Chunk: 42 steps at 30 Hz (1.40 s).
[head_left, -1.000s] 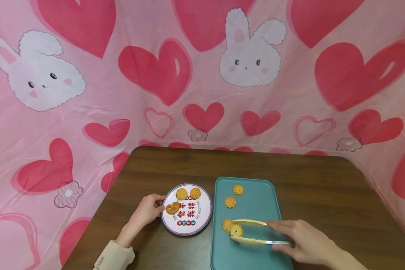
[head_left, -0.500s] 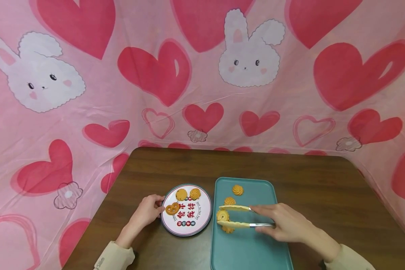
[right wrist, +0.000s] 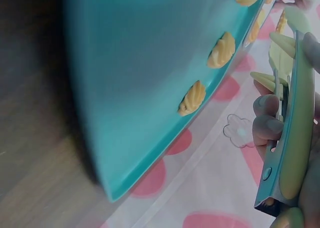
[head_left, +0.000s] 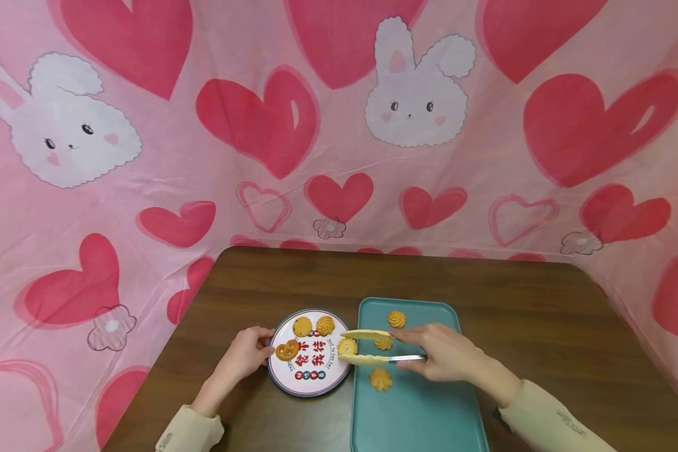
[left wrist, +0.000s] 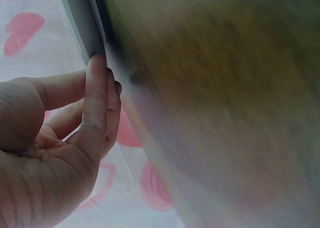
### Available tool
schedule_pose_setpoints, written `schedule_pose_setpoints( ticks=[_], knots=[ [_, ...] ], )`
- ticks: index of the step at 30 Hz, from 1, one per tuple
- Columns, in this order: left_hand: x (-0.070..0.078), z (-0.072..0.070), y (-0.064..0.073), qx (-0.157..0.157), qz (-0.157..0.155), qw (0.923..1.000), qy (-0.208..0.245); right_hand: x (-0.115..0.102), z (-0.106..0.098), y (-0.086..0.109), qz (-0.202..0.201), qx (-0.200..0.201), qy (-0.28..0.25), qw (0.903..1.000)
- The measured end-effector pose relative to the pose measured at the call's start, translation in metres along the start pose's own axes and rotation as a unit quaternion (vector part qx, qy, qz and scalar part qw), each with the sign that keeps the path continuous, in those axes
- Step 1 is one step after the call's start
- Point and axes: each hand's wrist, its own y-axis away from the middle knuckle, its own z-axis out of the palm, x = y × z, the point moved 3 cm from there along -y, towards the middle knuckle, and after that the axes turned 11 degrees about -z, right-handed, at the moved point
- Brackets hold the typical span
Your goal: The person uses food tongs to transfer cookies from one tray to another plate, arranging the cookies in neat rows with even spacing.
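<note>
At the left rim of a white printed plate (head_left: 311, 379), my left hand (head_left: 244, 351) pinches the edge between thumb and fingers; the left wrist view shows these fingers (left wrist: 95, 97) at the rim. On the plate lie a pretzel (head_left: 287, 350), a round cookie (head_left: 302, 326) and a swirled cookie (head_left: 325, 325). My right hand (head_left: 443, 355) grips tongs (head_left: 367, 360) with cream tips and a metal handle (right wrist: 295, 133). Between the tips sits a round cookie (head_left: 347, 347), over the plate's right rim.
A teal tray (head_left: 418, 414) stands right of the plate. It bears two swirled cookies (head_left: 397, 319), one partly behind the tongs, and a star-shaped cookie (head_left: 381, 379). Under both is a brown wooden table (head_left: 520, 314), backed by a pink heart-and-rabbit cloth (head_left: 339, 144).
My right hand has carried the tongs and the round cookie leftward and up from beside the star-shaped cookie to the plate's right edge. The left hand has stayed at the plate.
</note>
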Motion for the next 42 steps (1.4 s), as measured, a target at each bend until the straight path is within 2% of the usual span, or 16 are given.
schedule_pose_setpoints(
  ticks=[6,15,21,32,42],
  knots=[
    [-0.002,0.001,0.001,-0.001,-0.003,1.0000,-0.002,0.001,0.004,-0.020,0.010,-0.017,-0.004,0.9998],
    [0.000,0.000,0.000,-0.003,-0.001,1.0000,-0.002,-0.001,0.011,-0.038,0.027,-0.052,-0.010,0.9982],
    [0.000,-0.001,0.000,-0.007,-0.007,0.9999,-0.007,-0.001,0.020,-0.047,0.024,-0.061,-0.005,0.9979],
    [-0.001,0.000,-0.001,-0.007,-0.007,0.9999,-0.005,0.001,0.032,-0.064,0.022,-0.086,-0.030,0.9956],
    [0.001,-0.001,0.001,-0.004,-0.004,1.0000,-0.003,-0.002,0.039,-0.074,0.040,-0.101,-0.048,0.9929]
  ],
)
